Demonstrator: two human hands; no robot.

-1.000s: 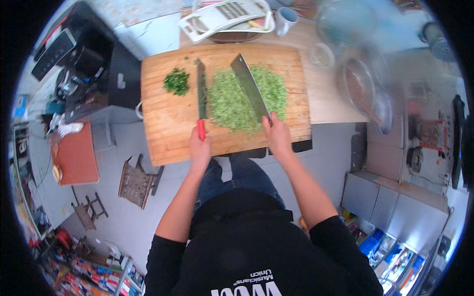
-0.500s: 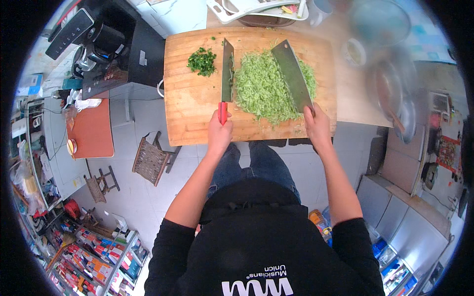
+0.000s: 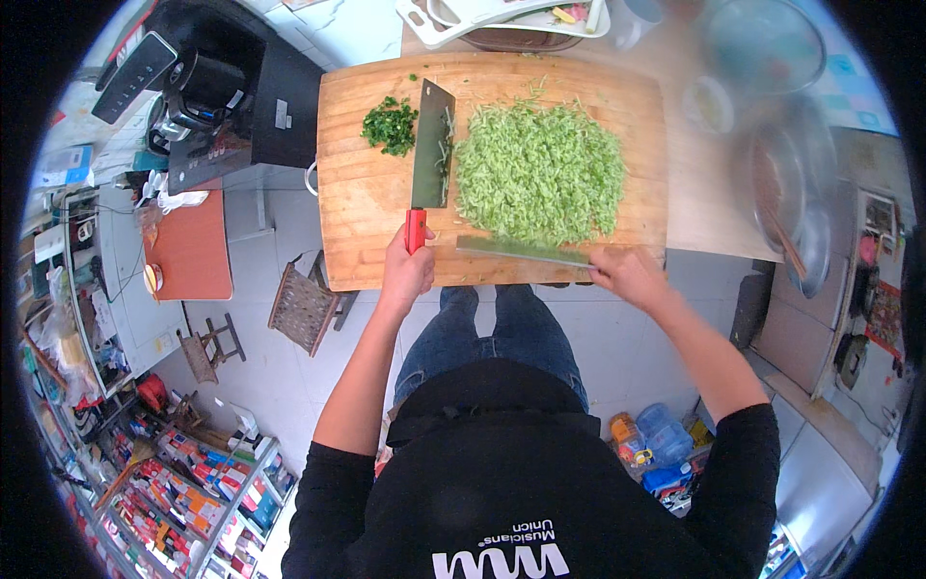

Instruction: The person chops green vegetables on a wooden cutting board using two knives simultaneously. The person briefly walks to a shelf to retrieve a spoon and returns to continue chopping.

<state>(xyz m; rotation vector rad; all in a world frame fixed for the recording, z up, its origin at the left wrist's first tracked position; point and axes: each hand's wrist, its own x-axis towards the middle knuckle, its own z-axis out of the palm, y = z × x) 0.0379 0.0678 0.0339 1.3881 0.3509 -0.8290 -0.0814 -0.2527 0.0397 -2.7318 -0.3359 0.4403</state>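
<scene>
My left hand grips the red handle of a cleaver. Its blade points away from me, between a pile of chopped dark green herbs and a broad mound of shredded pale green vegetable. Shreds cling to that blade. My right hand is closed round the handle of a second cleaver, whose blade lies crosswise along the mound's near edge, pointing left. Both piles rest on a large wooden cutting board.
A black appliance stands left of the board. Beyond the board sits a white tray. To the right are a glass bowl, a small bowl and metal pans. Woven stools stand on the floor at left.
The right cleaver has swung from standing across the mound's right side to lying along its near edge. The left cleaver has shifted slightly left and toward me, its blade face showing more.
</scene>
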